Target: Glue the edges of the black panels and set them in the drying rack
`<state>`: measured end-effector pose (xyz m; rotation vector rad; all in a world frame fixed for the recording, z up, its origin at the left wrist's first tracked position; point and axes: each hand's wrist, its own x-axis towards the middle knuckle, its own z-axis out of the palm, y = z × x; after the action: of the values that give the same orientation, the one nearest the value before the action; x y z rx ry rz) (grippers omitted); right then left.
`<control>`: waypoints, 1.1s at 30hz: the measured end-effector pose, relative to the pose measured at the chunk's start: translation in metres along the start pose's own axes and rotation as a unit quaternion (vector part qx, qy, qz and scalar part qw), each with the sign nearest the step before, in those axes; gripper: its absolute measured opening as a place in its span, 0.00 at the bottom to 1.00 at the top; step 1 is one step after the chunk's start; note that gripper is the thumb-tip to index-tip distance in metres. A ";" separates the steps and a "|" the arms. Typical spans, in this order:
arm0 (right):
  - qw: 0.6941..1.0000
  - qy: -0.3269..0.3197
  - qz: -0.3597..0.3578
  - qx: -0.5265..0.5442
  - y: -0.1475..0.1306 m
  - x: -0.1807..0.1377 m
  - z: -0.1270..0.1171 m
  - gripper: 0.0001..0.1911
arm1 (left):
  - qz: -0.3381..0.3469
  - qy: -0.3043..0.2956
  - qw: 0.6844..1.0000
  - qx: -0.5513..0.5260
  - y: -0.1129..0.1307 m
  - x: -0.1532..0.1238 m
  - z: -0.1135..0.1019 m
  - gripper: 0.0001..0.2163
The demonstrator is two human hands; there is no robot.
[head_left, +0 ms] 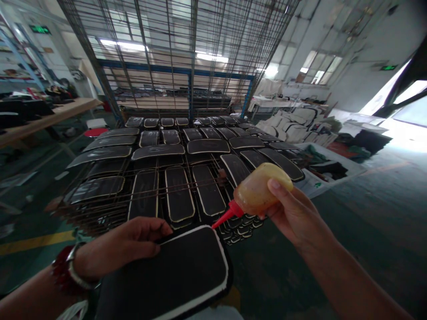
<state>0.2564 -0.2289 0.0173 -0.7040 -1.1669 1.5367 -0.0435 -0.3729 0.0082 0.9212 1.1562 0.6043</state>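
Note:
A black panel (180,271) with rounded corners and a pale band along its border lies tilted in front of me at the bottom. Its far left edge is pinched between the thumb and fingers of my left hand (133,240). My right hand (293,209) is wrapped round a squeeze bottle (263,189) of yellowish, see-through plastic. The bottle tips down to the left, and its red nozzle (227,214) points at the pale band by the panel's far right corner. Whether the tip touches the band I cannot tell. Amber liquid shows inside the bottle.
Just beyond, a wire rack (173,189) bears rows of similar black panels, with upright wire grids (170,53) behind. A wooden table (66,111) stands left, near a red stool (95,132). Right are a white bin (350,166) of dark scraps and piled pale pieces (287,124).

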 end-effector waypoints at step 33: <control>0.999 0.023 0.016 0.040 0.012 -0.030 -0.017 0.18 | 0.013 0.085 0.988 -0.126 -0.009 -0.002 -0.013 0.09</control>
<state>0.2756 -0.2519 -0.0040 -0.7042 -1.0589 1.5777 -0.0574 -0.3755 -0.0004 0.6785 1.1884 0.8422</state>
